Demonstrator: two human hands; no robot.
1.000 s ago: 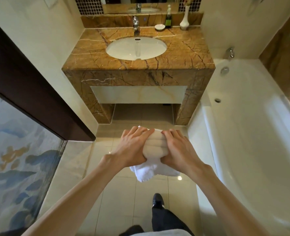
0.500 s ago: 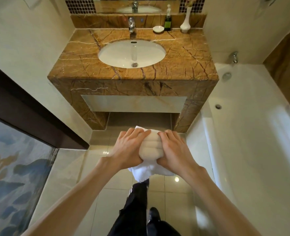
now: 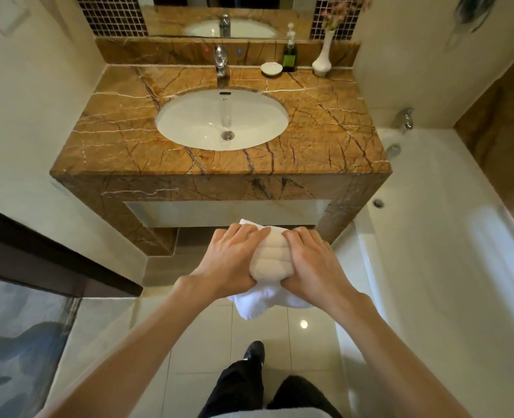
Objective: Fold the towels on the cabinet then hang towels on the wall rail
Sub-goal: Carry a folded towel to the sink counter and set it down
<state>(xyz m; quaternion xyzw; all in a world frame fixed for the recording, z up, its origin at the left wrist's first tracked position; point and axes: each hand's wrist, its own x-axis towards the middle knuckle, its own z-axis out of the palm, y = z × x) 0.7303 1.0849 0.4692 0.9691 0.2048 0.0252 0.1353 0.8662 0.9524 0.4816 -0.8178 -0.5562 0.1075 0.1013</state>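
Head camera looks down at a white towel [image 3: 269,260], rolled and bunched into a fat bundle, held up in the air above the floor [image 3: 189,342]. It sits between the two hands, on the near side of the worktop [image 3: 325,122] and lower than its top. The left hand [image 3: 230,260] is wrapped around the left side of the towel and the right hand [image 3: 313,263] is wrapped around the right side, both closed tight on it with fingers curled over the top. The bundle's long way runs from near to far, so the hands squeeze it from the sides. A loose white corner hangs down under the hands on the near side, and another corner pokes out on the far side. Both hands look about the same way off from the worktop, so I think neither is nearer. To put the towel down for folding, I think it has to go up and away, toward the far brown stone top, maybe to the right of the sink [image 3: 222,119] where there is bare room. Past the sink stand a tap [image 3: 221,60], a small white dish [image 3: 271,68], a dark green bottle [image 3: 289,54] and a white vase [image 3: 323,55]. A bathtub [image 3: 430,236] is on the right. The bottle's label is too small to read, and the sink has a tiny mark I cannot read. No wall rail shows.
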